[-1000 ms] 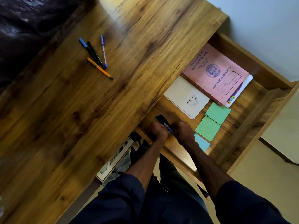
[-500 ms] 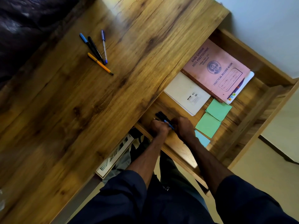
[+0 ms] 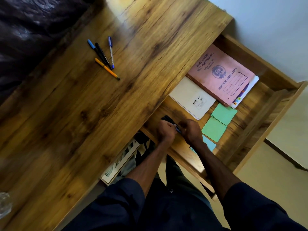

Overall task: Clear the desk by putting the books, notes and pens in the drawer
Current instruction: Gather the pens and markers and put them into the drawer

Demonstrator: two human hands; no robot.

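Pen step in hand, judging by the layout. Left hand (image 3: 165, 130) and right hand (image 3: 191, 131) low in the open wooden drawer (image 3: 260, 60), close together, both curled round a bundle of dark pens (image 3: 168, 120), one blue tip showing between them. Bundle at the drawer's near-left corner, just under the edge of the wood-grain bench (image 3: 83, 114); cannot tell whether resting on the drawer floor or held just above it.

Already inside: pink practical record book (image 3: 221, 74), cream-white notebook (image 3: 191, 97) beside it, two green square notes (image 3: 224, 113), and a pale blue note (image 3: 209, 145) partly hidden by the right forearm.

Yet to clear, well apart from the drawer on the bench top: blue-capped pen (image 3: 91, 44), black pen (image 3: 100, 53), clear purple-capped pen (image 3: 111, 54) and orange pen (image 3: 107, 70), lying in a loose fan.

Next, probably: loosen both grips, lift clear, reach across, gather those four in one go, minding any roll.
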